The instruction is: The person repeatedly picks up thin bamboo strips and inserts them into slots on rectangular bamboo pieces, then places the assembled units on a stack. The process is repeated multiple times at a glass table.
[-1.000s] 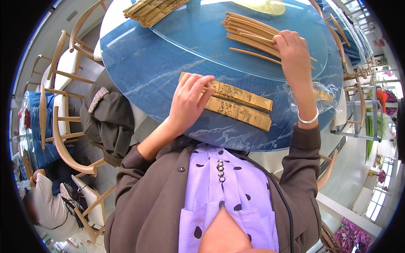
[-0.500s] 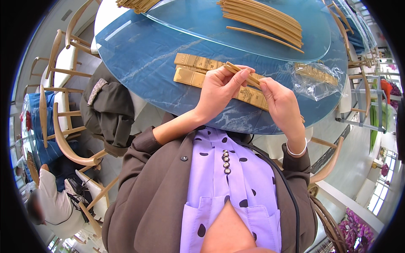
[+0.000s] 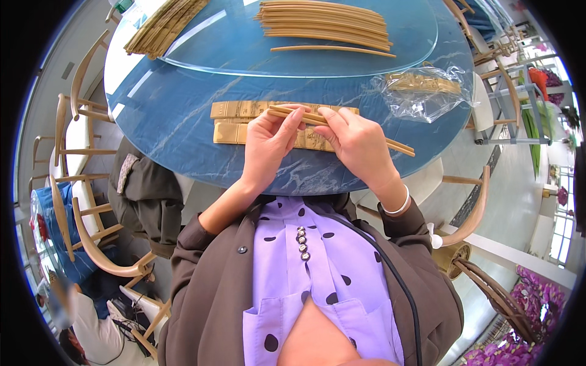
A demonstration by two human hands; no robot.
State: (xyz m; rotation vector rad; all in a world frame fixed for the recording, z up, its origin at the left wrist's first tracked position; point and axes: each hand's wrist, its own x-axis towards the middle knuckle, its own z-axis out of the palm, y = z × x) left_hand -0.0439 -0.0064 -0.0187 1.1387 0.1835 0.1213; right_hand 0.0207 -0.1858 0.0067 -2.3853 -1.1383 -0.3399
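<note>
My left hand point(image 3: 268, 143) and my right hand point(image 3: 357, 143) both grip a pair of wooden chopsticks point(image 3: 400, 146), held level above the near edge of a round blue marble-look table point(image 3: 177, 122). Under my hands lie two long tan paper sleeves point(image 3: 235, 110) side by side on the table. A pile of loose chopsticks point(image 3: 323, 21) rests on the glass turntable point(image 3: 244, 52) farther back. One single chopstick point(image 3: 332, 49) lies apart from that pile.
A clear plastic bag point(image 3: 427, 91) with more sleeves lies at the table's right. Another bundle of sleeves point(image 3: 162, 24) sits at the far left. Wooden chairs point(image 3: 79, 201) ring the table, one with a dark coat point(image 3: 146, 195). A person point(image 3: 91, 329) sits at lower left.
My right hand came back from the far pile with chopsticks. Both hands have met over the paper sleeves and now hold the pair together.
</note>
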